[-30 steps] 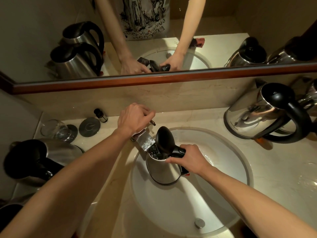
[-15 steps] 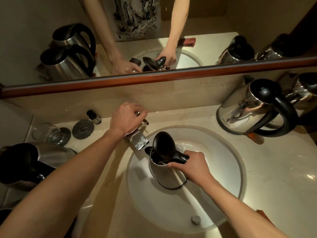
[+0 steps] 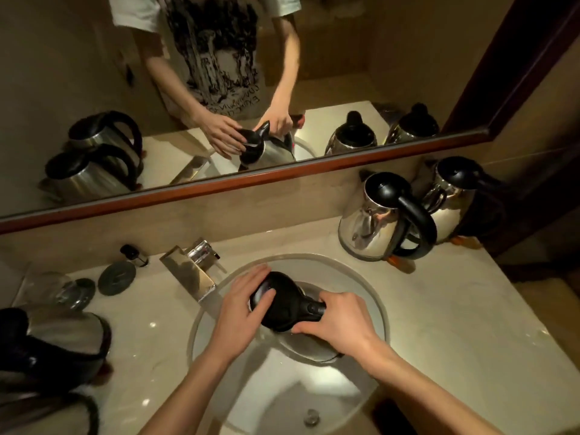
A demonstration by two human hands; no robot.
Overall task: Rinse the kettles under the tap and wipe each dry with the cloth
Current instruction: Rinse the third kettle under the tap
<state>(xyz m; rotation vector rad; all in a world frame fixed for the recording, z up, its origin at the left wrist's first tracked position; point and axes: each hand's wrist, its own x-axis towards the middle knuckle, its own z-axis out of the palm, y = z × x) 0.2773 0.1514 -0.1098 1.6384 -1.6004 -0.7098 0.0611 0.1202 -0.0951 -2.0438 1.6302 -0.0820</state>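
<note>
Head view: kettle [image 3: 301, 328] is sitting over the sink basin [image 3: 381, 312], steel body low in the bowl, black lid [image 3: 277, 298] closed on top. It is sitting just right of the tap [image 3: 191, 271], not under the spout; no water stream is showing.

Left hand [image 3: 243, 309] is lying flat on the lid, fingers straight and spread, pressing on the lid's left side. Right hand [image 3: 339, 321] is gripping the black handle [image 3: 309, 309], fingers curled round it, thumb on top near the lid button.

Two more kettles are standing on the counter [image 3: 439, 309] at the back right: the near one [image 3: 376, 218] with its big black loop handle facing the camera, the far one [image 3: 455, 196] just behind it, against the wall. Another kettle [image 3: 59, 343] is lying at the left edge, partly cut off by the frame, blurred.

Left of the tap: a drinking glass [image 3: 47, 288], a round dark coaster [image 3: 116, 277], a small dark-capped bottle [image 3: 135, 255].

Mirror [image 3: 345, 73] above is reflecting the same scene: both hands on the kettle, printed T-shirt, kettles on both sides. No cloth is identifiable in this view.
</note>
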